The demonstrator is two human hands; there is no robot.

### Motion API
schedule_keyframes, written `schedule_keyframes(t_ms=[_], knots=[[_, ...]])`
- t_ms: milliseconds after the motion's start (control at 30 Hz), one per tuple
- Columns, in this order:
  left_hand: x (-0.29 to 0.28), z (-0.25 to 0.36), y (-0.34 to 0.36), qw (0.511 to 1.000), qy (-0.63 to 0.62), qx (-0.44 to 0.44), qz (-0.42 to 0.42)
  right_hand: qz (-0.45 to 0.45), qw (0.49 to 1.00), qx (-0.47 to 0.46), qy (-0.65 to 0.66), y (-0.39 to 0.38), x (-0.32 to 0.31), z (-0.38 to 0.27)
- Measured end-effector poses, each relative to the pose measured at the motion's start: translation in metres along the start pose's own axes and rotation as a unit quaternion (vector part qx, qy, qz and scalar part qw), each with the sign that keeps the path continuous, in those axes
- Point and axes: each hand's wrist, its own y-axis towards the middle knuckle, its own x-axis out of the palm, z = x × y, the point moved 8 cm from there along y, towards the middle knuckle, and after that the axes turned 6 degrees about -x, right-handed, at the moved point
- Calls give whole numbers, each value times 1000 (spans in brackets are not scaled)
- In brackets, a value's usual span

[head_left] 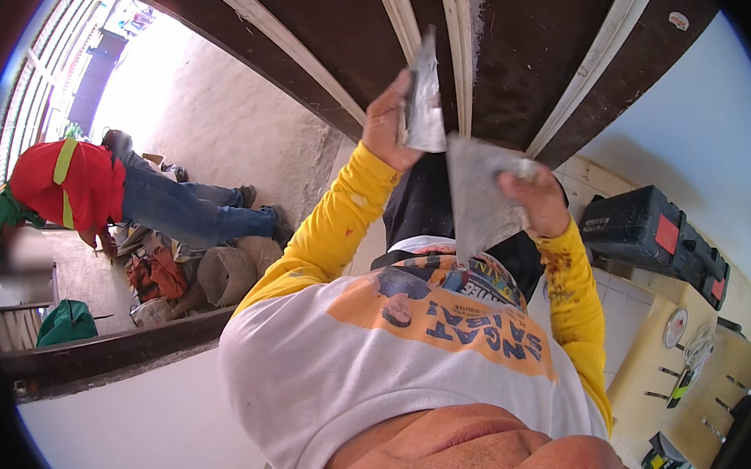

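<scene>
My left hand (386, 125) is closed around a putty knife (426, 109), whose narrow, shiny metal blade points upward and looks smeared. In my right hand (536, 198), fingers wrapped behind it, is a wider putty knife (481, 194) with a flat grey, roughly triangular blade. The two blades are close together in front of my chest, the left one higher; whether they touch I cannot tell. Both handles are mostly hidden by the hands. Just beyond them stands a dark brown panel (523, 63) with pale strips running along it.
Through an opening at left, a person in a red top (90, 184) bends over a pile of cloths and bags (162, 273). A green bag (67, 322) lies nearby. At right, a black tool case (630, 224) sits by a cream cabinet (657, 346).
</scene>
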Motion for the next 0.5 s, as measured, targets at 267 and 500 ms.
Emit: schedule_keyframes(t_ms=[267,500], knots=[[22,47,-58,769,445,449,-97,96,938,4,333,0,22,-2],[68,-8,-64,302,872,313,-223,8,905,-35,425,5,2,-32]])
